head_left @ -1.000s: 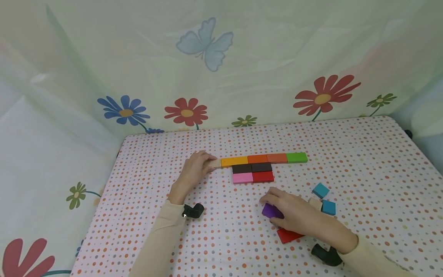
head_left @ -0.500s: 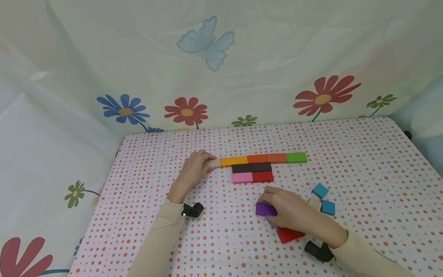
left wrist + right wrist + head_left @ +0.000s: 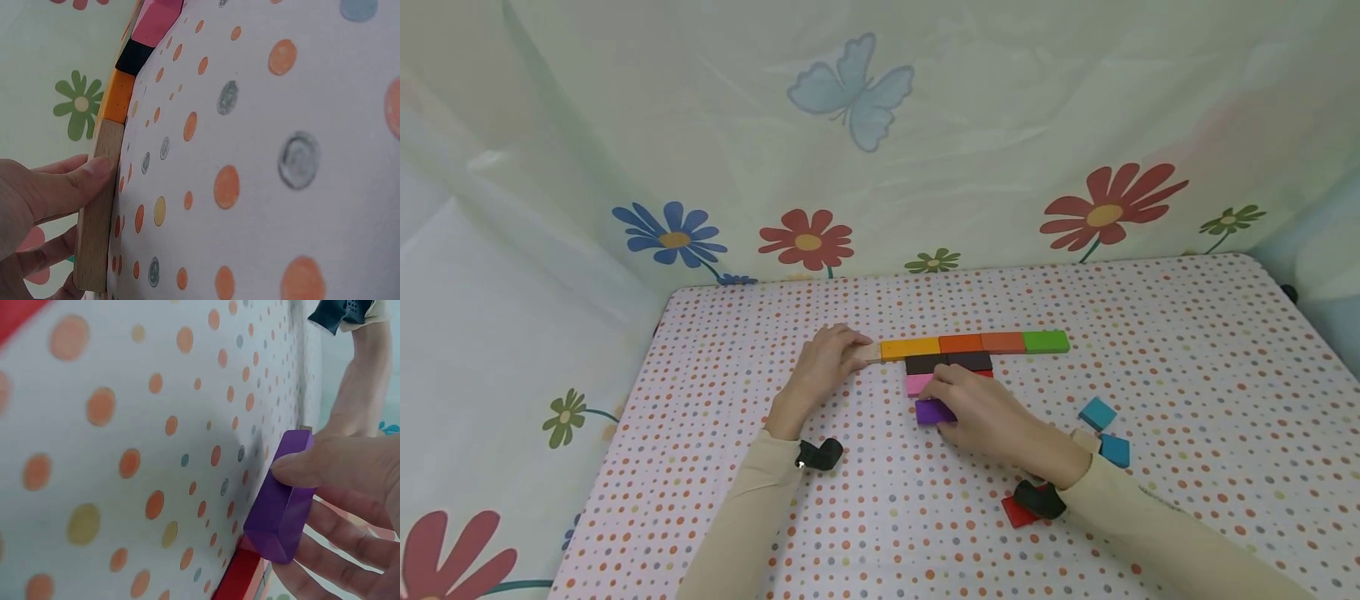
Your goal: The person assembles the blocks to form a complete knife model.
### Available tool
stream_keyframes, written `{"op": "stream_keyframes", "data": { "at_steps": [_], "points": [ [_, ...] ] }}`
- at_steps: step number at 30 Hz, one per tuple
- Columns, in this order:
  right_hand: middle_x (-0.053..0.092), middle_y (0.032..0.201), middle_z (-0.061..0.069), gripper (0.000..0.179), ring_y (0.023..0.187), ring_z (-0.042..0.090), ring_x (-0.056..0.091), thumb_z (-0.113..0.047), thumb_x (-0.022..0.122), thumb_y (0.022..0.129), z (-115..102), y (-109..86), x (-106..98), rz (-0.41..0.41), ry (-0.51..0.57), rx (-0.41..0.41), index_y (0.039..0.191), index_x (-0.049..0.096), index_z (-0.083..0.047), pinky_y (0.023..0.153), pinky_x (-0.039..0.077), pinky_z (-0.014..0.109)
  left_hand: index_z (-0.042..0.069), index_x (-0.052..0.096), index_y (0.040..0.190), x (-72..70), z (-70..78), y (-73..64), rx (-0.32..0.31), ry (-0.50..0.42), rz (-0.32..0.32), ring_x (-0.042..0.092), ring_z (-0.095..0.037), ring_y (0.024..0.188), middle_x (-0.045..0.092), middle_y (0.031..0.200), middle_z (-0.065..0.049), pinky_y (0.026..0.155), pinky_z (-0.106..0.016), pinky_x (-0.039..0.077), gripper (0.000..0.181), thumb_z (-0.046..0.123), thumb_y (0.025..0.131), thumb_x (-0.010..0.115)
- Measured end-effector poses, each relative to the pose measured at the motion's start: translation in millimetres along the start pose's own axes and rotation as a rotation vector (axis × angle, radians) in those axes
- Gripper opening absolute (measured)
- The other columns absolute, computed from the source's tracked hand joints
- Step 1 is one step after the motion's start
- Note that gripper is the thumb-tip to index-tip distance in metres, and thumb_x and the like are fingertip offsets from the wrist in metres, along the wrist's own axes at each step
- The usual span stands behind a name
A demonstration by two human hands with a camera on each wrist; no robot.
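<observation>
My left hand (image 3: 822,367) pinches a plain wooden block (image 3: 103,209) lying on the table at the left end of a row, its thumb on the near side. Further along this row lie a yellow-orange block (image 3: 910,349), an orange one, a salmon one and a green block (image 3: 1046,342). Two black blocks (image 3: 927,364) touch the row's near side, with a pink block (image 3: 919,384) and a mostly covered red block (image 3: 240,575) below them. Between thumb and fingers my right hand (image 3: 988,417) grips a purple block (image 3: 281,500), just nearer than the pink and red pair.
Two blue blocks (image 3: 1097,413) and a partly hidden pale block (image 3: 1085,440) lie loose on the right. A loose red block (image 3: 1017,512) sits under the right wrist camera (image 3: 1040,499). The dotted tablecloth (image 3: 850,533) meets a flowered curtain (image 3: 985,125) at the back.
My right hand has carried the purple block left and away from me, from beside the loose blocks to the pink and red pair. The left hand stays on the wooden block.
</observation>
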State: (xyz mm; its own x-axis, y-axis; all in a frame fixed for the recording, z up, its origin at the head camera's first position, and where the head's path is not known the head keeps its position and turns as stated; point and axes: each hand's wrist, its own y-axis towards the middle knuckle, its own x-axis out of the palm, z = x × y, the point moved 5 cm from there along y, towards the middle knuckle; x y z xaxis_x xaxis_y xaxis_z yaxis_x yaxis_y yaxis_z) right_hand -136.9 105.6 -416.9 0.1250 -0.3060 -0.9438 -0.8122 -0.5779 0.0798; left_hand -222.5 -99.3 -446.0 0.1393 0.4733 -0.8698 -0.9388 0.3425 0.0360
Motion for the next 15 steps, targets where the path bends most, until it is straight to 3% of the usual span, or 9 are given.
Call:
{"op": "stream_keyframes", "data": {
  "at_steps": [15],
  "points": [
    [0.064,0.102,0.007,0.031,0.092,0.019,0.059,-0.005,0.089,0.08,-1,15.2,13,0.029,-0.073,-0.035,0.108,0.075,-0.005,0.079,0.058,0.033,0.014,0.075,0.127,-0.2,-0.5,0.2,0.001,0.005,-0.004,0.06,-0.028,0.111,0.068,0.124,-0.004,0.098,-0.049,0.048,0.03,0.019,0.097,0.076]
  ]
}}
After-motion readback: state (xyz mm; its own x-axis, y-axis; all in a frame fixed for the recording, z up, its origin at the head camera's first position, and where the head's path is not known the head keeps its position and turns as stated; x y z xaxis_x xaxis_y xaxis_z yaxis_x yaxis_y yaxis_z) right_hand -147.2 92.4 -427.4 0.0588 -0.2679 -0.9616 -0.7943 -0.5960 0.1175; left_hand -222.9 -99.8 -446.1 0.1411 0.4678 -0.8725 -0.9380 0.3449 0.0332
